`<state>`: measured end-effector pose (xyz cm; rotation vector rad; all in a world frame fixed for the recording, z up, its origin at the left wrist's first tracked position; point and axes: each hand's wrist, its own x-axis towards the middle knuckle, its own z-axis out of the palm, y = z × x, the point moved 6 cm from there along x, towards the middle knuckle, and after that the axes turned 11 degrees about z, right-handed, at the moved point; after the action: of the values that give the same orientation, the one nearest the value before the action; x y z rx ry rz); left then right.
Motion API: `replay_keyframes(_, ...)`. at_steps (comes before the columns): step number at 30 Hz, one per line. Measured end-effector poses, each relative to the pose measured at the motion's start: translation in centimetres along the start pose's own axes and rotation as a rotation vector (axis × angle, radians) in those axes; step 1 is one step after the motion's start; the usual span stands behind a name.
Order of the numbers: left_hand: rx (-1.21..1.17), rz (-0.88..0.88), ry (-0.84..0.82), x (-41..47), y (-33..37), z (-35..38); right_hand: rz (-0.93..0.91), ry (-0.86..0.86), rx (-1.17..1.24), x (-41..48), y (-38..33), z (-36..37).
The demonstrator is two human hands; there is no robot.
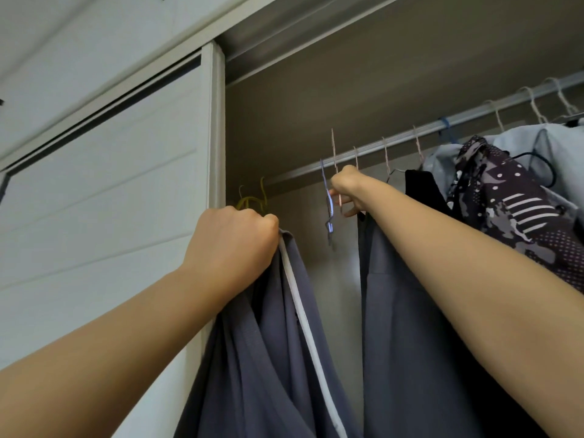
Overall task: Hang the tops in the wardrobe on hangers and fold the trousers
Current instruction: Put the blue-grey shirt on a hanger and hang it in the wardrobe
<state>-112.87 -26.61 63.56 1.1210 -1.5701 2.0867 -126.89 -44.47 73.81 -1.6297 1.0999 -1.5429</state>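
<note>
Beside the white wardrobe door, the grey top is held up inside the wardrobe by the left hand, whose fingers are clamped in a fist on its white-piped upper edge, just in front of some green hangers. The cloth is judged soft, light and limp, so it is best taken at the collar or shoulder seams. Past a blue hanger, the right hand is pinched on the neck of a pink hanger at the rail, with more grey cloth below. A patterned garment is hung farther right.
</note>
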Motion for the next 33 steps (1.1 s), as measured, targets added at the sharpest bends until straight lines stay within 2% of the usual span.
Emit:
replay_keyframes(6,0.044,-0.037,-0.072,-0.3,0.3,-0.4,-0.144,0.000,-0.122,-2.6,-0.2,-1.2)
replay_keyframes(12,-0.008,-0.112,-0.090,-0.5,0.5,-1.5,-0.187,-0.016,0.146,-8.0,2.1,-3.1)
replay_keyframes(15,-0.069,-0.138,-0.116,-0.6,0.5,-1.9,-0.281,0.008,0.100,-12.3,3.8,-4.3)
replay_keyframes(19,-0.148,-0.216,0.003,-1.2,0.9,-4.0,-0.385,-0.030,0.227,-18.0,5.4,-6.0)
replay_keyframes(24,-0.184,-0.155,-0.008,-1.2,3.0,-6.4,-0.478,-0.049,0.197,-22.9,7.9,-8.1)
replay_keyframes(29,-0.199,-0.190,-0.059,-0.9,3.7,-8.5,-0.252,-0.180,0.370,-23.0,11.5,-7.9)
replay_keyframes(33,-0.253,-0.341,-0.239,-1.4,3.2,-8.5,-0.198,-0.276,0.446,-24.0,13.0,-8.4)
